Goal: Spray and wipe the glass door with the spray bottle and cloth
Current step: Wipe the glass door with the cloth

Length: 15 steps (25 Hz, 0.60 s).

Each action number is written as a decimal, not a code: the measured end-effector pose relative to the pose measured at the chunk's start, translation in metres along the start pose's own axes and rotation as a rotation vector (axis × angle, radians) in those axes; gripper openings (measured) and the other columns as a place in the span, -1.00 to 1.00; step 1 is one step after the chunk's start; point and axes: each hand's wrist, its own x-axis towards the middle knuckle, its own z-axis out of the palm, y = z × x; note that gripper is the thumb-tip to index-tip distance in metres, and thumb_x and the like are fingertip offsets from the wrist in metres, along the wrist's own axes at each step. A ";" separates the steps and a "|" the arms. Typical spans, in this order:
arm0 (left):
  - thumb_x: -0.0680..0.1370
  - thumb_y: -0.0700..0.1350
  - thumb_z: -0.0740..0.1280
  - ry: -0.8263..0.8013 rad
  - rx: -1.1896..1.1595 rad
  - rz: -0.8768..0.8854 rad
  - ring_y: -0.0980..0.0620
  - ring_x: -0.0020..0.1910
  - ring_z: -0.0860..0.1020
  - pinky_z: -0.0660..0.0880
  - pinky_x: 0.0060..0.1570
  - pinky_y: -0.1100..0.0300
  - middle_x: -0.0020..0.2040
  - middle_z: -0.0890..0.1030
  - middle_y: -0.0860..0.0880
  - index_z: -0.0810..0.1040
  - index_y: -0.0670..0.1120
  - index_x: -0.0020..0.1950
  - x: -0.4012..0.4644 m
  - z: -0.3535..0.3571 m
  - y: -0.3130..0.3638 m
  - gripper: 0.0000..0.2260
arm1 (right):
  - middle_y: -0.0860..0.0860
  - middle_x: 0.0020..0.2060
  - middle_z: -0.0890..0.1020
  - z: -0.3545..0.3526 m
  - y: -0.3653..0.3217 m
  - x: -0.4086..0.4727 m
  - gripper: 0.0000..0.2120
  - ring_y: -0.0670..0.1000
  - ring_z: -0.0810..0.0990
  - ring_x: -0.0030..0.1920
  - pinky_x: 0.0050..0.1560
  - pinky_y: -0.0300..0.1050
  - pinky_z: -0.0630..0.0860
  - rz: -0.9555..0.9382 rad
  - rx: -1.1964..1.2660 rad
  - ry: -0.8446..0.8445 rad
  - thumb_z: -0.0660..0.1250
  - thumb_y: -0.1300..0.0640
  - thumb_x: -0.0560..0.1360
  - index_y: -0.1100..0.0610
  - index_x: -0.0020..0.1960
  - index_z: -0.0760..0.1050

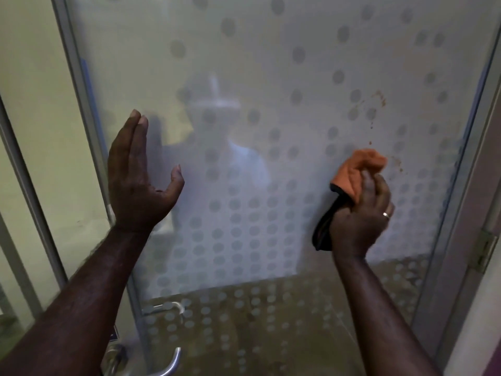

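The door (271,77) fills the middle of the frame, its frame (78,104) running down the left side. The left hand (138,180) sits at centre left, against the door's left edge. The right hand (360,218) is at centre right, before the glass, with the cloth (355,172) in it. The handle (170,362) lies at the bottom, left of centre. A hinge (484,248) is at the right edge.

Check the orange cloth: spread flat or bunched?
Bunched: the orange cloth is crumpled in the right hand's fist, a dark end hanging below.
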 end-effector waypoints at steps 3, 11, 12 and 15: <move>0.53 -0.12 0.40 0.001 0.005 0.002 -0.09 0.52 0.30 0.28 0.53 0.03 0.49 0.33 -0.25 0.31 -0.37 0.49 -0.001 0.001 0.000 -0.38 | 0.17 0.32 0.49 -0.008 0.031 -0.024 -0.37 0.32 0.45 0.20 0.27 0.13 0.37 0.116 0.000 0.003 0.25 0.44 0.30 0.14 0.34 0.48; 0.55 -0.07 0.37 0.017 0.006 0.037 0.06 0.58 0.21 0.28 0.53 0.02 0.55 0.25 -0.09 0.28 -0.28 0.54 -0.005 0.007 -0.008 -0.38 | 0.09 0.34 0.51 0.001 0.005 -0.006 -0.34 0.28 0.48 0.16 0.16 0.14 0.36 -0.359 -0.053 -0.069 0.36 0.36 0.24 0.00 0.31 0.50; 0.55 -0.06 0.37 0.019 0.006 0.040 0.05 0.58 0.22 0.28 0.53 0.03 0.56 0.25 -0.08 0.28 -0.27 0.55 -0.005 0.007 -0.009 -0.37 | 0.05 0.37 0.49 0.001 0.011 0.014 -0.34 0.28 0.48 0.17 0.16 0.13 0.35 -0.353 -0.093 -0.043 0.34 0.32 0.26 -0.04 0.33 0.48; 0.55 -0.06 0.38 0.019 -0.006 0.038 0.04 0.58 0.23 0.28 0.53 0.03 0.57 0.24 -0.06 0.26 -0.22 0.56 -0.005 0.008 -0.011 -0.36 | -0.03 0.38 0.47 -0.006 0.059 0.065 -0.37 0.29 0.48 0.17 0.18 0.06 0.36 -0.227 -0.150 0.050 0.29 0.32 0.30 -0.08 0.33 0.49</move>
